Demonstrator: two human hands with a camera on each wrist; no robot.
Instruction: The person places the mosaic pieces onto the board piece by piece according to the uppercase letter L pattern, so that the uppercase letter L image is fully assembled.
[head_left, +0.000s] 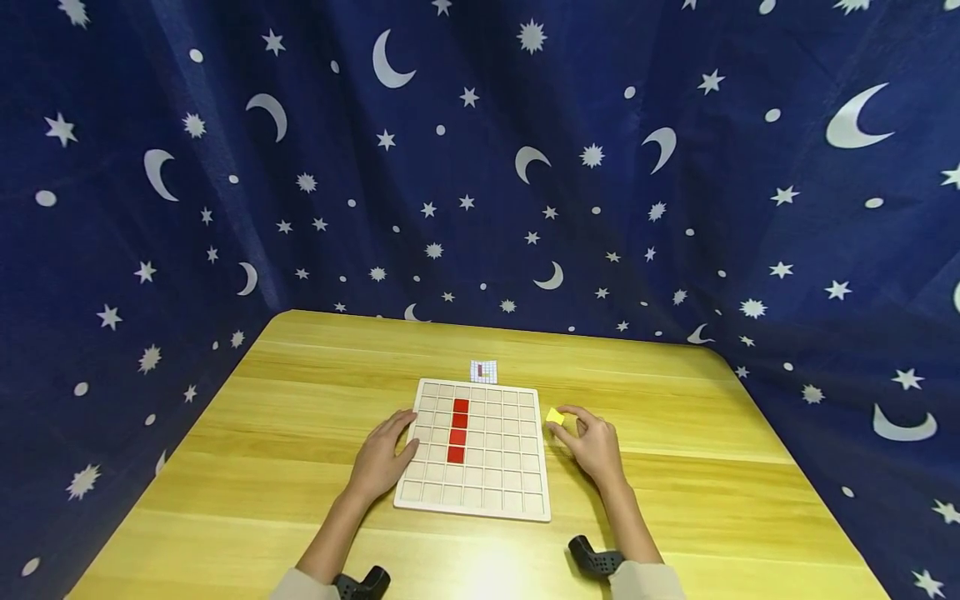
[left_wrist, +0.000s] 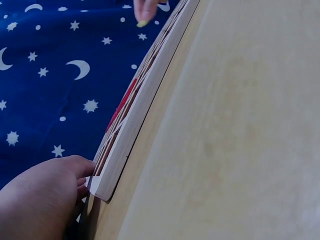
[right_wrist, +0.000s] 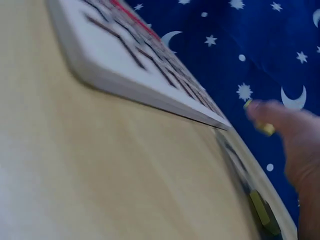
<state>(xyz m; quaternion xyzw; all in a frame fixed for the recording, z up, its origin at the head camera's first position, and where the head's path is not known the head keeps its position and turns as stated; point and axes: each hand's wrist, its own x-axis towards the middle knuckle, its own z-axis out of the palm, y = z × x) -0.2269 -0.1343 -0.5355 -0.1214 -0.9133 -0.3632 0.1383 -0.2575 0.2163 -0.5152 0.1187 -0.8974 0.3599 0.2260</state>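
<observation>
A pale wooden grid board [head_left: 480, 498] lies on the table, with several red square tiles [head_left: 458, 437] lined up in one column left of its middle. Along the board's left edge rests my left hand [head_left: 381, 457], fingers and thumb spread against the rim. In the left wrist view, that hand [left_wrist: 45, 195] touches the board's near corner [left_wrist: 112, 182]. Just off the board's right side, my right hand [head_left: 596, 446] pinches a yellow square tile [head_left: 555, 416] between thumb and finger. The right wrist view shows this tile [right_wrist: 267, 129] partly hidden by the thumb.
Behind the board lies a small card [head_left: 483, 372] printed with a grid and a coloured L shape. The wooden table [head_left: 675, 400] meets a blue curtain [head_left: 480, 167] with stars and moons. Low in the right wrist view is an olive-yellow shape [right_wrist: 262, 212] that I cannot identify.
</observation>
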